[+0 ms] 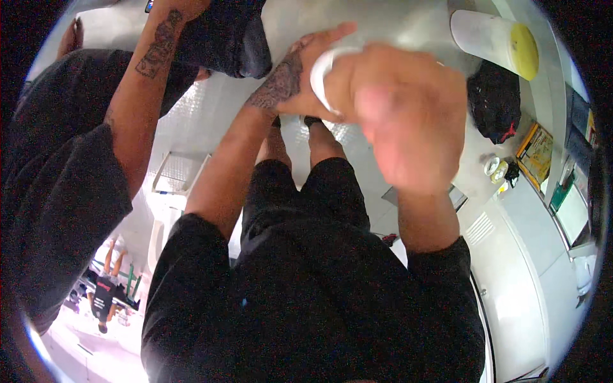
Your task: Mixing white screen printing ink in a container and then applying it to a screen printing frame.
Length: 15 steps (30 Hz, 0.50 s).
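My left hand point(306, 80), tattooed at the wrist, is raised in front of me with its thumb stretched out. A white curved band point(319, 80) lies against it; whether this is a ring or a strip I cannot tell. My right hand point(412, 118) is close up, smeared by motion, and looks curled in beside the band. It covers the band's right part and the left hand's fingers. What the right hand holds, if anything, is hidden.
Close on my left are another person's tattooed forearm point(143, 96) and dark cloth point(223, 38). To the right are a white tub with a yellow lid point(482, 35), a black bag point(495, 102), jars point(493, 167) and a white cabinet point(504, 262). A white stool point(175, 172) stands lower left.
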{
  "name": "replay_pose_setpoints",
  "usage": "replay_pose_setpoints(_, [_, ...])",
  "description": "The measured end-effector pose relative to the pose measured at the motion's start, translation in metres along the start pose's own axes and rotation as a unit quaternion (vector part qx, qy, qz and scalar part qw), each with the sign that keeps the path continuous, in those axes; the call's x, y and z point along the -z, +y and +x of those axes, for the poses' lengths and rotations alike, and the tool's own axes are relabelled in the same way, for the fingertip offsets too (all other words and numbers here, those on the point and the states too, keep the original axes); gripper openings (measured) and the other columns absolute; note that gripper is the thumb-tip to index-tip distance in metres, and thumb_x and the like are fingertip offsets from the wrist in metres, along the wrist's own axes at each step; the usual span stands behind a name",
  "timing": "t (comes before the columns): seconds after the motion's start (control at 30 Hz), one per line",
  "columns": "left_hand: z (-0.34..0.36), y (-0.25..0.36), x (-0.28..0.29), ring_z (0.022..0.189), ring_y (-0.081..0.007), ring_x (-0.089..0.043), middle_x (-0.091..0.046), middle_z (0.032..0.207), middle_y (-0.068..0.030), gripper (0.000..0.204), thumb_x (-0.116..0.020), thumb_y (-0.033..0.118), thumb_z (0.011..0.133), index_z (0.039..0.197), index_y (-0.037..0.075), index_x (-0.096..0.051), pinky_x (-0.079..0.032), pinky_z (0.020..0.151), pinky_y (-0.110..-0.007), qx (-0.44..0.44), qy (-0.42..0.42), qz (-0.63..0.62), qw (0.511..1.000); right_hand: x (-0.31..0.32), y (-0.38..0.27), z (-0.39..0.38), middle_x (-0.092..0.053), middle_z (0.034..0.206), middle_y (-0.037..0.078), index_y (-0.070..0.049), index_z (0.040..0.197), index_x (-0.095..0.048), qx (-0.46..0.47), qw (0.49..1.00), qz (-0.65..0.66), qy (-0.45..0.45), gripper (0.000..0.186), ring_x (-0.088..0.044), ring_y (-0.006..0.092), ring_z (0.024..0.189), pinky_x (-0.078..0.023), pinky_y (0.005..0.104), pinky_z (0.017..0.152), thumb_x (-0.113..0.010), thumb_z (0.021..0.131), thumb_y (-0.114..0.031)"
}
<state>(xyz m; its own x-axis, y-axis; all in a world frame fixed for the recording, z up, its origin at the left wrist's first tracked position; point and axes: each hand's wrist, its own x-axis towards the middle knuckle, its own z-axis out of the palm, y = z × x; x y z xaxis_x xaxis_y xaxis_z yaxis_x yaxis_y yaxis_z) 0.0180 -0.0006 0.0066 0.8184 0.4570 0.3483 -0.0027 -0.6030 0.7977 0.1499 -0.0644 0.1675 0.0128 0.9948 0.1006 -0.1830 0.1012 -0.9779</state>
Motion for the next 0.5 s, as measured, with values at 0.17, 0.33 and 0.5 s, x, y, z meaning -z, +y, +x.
replay_pose_setpoints(0.17, [-0.017, 0.036, -0.068, 0.124, -0.0370, -0.051, -0.050, 0.133, -0.0198, 0.122, -0.097, 0.047, 0.044, 0.142, 0.001, -0.040, -0.040, 0.109, -0.047, 0.182, 0.292, -0.058, 0.937, 0.025, 0.021, 0.023, -0.031, 0.063, 0.002, -0.008, 0.074, -0.037, 0.055, 0.956, 0.100, 0.269, 0.025, -0.029, 0.0157, 0.053, -0.030, 0.0352, 0.052, -0.048, 0.094, -0.020])
replay_pose_setpoints(0.33, [-0.036, 0.032, -0.055, 0.124, -0.0382, -0.052, -0.053, 0.132, -0.0184, 0.124, -0.098, 0.046, 0.043, 0.143, 0.001, -0.041, -0.038, 0.111, -0.049, 0.166, 0.245, -0.079, 0.952, -0.003, -0.011, 0.003, -0.031, 0.060, 0.003, -0.008, 0.070, -0.037, -0.058, 0.996, 0.041, 0.045, 0.030, -0.029, 0.0166, 0.052, -0.028, 0.0348, 0.052, -0.051, 0.089, -0.027])
replay_pose_setpoints(0.5, [-0.022, 0.038, -0.065, 0.128, -0.0391, -0.050, -0.055, 0.133, -0.0171, 0.122, -0.097, 0.045, 0.044, 0.144, 0.002, -0.040, -0.034, 0.114, -0.051, 0.178, 0.266, -0.075, 0.944, 0.017, 0.016, 0.023, -0.032, 0.057, 0.004, -0.010, 0.067, -0.036, -0.016, 0.959, 0.173, 0.224, 0.033, -0.027, 0.0168, 0.051, -0.027, 0.0340, 0.052, -0.052, 0.088, -0.030])
